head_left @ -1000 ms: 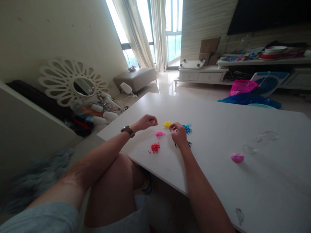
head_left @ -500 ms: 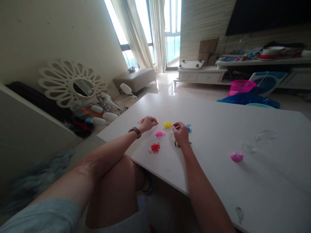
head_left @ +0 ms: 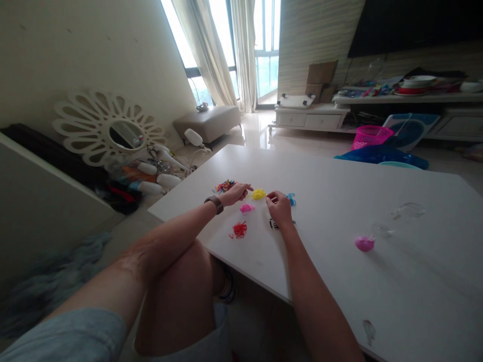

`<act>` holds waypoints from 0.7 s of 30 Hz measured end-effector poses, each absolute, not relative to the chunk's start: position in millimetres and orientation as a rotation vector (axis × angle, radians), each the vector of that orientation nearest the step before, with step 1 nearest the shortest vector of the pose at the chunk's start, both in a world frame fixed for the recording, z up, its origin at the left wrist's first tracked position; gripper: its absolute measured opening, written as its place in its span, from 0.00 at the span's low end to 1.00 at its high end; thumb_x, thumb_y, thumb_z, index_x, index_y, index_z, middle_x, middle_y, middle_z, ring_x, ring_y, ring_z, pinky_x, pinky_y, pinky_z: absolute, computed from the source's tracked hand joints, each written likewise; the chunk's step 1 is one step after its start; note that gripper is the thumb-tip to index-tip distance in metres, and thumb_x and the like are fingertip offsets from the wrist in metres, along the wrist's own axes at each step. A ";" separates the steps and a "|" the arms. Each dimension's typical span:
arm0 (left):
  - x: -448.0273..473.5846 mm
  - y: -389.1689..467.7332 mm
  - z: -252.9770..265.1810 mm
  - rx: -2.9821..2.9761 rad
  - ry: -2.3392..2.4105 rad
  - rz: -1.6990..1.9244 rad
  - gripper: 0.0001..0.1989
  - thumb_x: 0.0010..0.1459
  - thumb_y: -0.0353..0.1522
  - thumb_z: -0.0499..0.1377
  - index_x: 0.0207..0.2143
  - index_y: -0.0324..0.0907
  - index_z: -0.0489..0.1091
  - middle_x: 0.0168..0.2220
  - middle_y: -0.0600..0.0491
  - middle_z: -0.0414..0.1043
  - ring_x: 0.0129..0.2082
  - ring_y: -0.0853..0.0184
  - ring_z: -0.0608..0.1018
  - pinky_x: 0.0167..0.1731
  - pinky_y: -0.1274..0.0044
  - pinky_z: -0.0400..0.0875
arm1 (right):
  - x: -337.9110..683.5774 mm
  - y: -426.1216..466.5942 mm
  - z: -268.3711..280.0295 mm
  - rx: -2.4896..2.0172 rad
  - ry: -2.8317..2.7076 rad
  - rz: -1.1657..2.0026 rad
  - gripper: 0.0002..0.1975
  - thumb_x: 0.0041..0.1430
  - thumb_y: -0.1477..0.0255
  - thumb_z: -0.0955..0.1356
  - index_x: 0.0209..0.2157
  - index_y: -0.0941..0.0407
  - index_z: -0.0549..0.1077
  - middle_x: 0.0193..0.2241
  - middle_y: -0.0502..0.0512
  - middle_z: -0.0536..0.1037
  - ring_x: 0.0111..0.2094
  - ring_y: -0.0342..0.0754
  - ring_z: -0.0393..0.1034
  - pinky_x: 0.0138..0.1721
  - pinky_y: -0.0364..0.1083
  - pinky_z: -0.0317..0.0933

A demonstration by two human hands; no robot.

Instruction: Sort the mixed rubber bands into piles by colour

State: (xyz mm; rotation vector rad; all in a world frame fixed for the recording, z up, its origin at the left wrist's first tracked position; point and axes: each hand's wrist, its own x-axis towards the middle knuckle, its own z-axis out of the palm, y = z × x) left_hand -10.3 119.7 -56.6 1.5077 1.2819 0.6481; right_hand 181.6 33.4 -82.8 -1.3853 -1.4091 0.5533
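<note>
My left hand point(head_left: 237, 194), with a watch on its wrist, reaches over the table. Its index finger stretches out to the left edge of a pile of yellow rubber bands point(head_left: 259, 194). On the other side of that pile, my right hand point(head_left: 278, 207) has thumb and fingertips pinched together; what lies between them is too small to make out. Multicoloured rubber bands point(head_left: 225, 186) lie behind my left hand. Nearer to me are pink rubber bands point(head_left: 247, 208) and red rubber bands point(head_left: 240, 230). My right hand partly hides blue rubber bands point(head_left: 292, 199) and black rubber bands point(head_left: 273, 224).
The white table point(head_left: 324, 261) also bears a pink rounded object point(head_left: 365, 244) and clear plastic pieces point(head_left: 409, 210) to the right. Beyond it stand a pink basket point(head_left: 372, 137) and a low bench point(head_left: 209, 123). A flower-shaped mirror point(head_left: 126, 134) leans at the left.
My left hand has moved right, from the multicoloured pile to the yellow pile, and its index finger is now stretched out. My right hand stays pinched in nearly the same place.
</note>
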 end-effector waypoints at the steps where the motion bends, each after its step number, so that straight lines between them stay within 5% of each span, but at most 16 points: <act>1: -10.2 116.9 -53.5 1.357 1.226 0.622 0.17 0.63 0.40 0.54 0.33 0.36 0.76 0.20 0.53 0.68 0.18 0.72 0.67 0.20 0.80 0.61 | 181.3 33.7 -83.1 -1.384 -1.412 0.557 0.05 0.54 0.69 0.66 0.28 0.55 0.73 0.29 0.53 0.78 0.27 0.47 0.71 0.33 0.46 0.64; 8: -2.7 95.5 -34.3 0.754 0.884 0.480 0.17 0.68 0.35 0.49 0.40 0.32 0.73 0.34 0.39 0.79 0.36 0.62 0.81 0.39 0.74 0.75 | 178.9 32.5 -81.2 -1.263 -1.532 0.524 0.06 0.56 0.72 0.66 0.31 0.56 0.76 0.32 0.53 0.78 0.32 0.47 0.71 0.36 0.46 0.64; 13: 2.3 85.0 -33.8 0.726 0.775 0.412 0.15 0.67 0.36 0.53 0.40 0.32 0.72 0.34 0.41 0.79 0.35 0.64 0.81 0.43 0.74 0.74 | 177.9 30.6 -82.9 -1.210 -1.697 0.463 0.07 0.57 0.71 0.69 0.37 0.53 0.80 0.36 0.54 0.77 0.41 0.51 0.69 0.42 0.48 0.64; 21: 9.3 76.4 -26.1 0.758 0.732 0.325 0.09 0.60 0.33 0.58 0.36 0.36 0.73 0.31 0.47 0.77 0.34 0.66 0.80 0.46 0.73 0.74 | 177.4 30.6 -83.7 -1.155 -1.742 0.496 0.08 0.56 0.75 0.70 0.33 0.50 0.82 0.35 0.53 0.78 0.42 0.51 0.69 0.46 0.50 0.63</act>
